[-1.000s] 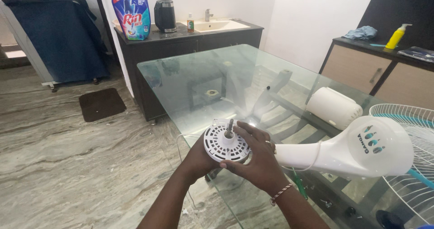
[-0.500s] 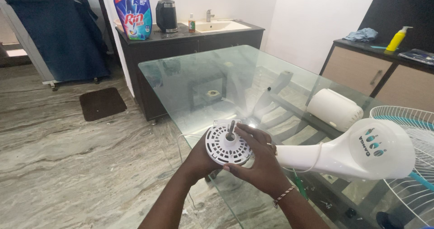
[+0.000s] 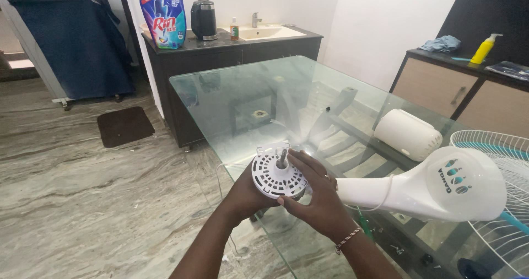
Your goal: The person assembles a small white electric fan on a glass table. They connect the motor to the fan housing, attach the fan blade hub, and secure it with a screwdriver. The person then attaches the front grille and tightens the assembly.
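- Head view: a white round motor housing point(image 3: 278, 175) with a slotted face is being held over the near edge of the glass table point(image 3: 231, 100), between both hands.
- The left hand point(image 3: 246, 193) is being kept under and behind the housing; its fingers are hidden by the disc, so whether they are clenched or loose cannot be told, though the housing is plainly being supported by it.
- The right hand point(image 3: 317, 193) is being wrapped around the housing's right rim, its fingers point(image 3: 302, 160) curled over the top edge in a grasp, the thumb pressed at the lower rim.
- A bare metal shaft point(image 3: 283, 158) is being left exposed just left of the right fingertips, with no blade on it.
- The white fan neck and base point(image 3: 435, 185) is being left lying on the table, reaching away to the right of the right wrist.
- A white rear motor cover point(image 3: 408, 131) is being left apart, well beyond the fingers, and the wire guard point(image 3: 498, 147) with a teal blade under it is lying at the far right.
- Judged from this, the fan is being worked on in a taken-apart state: guard, blade and cover are off, the housing is in hand, and joining or further stripping is left.
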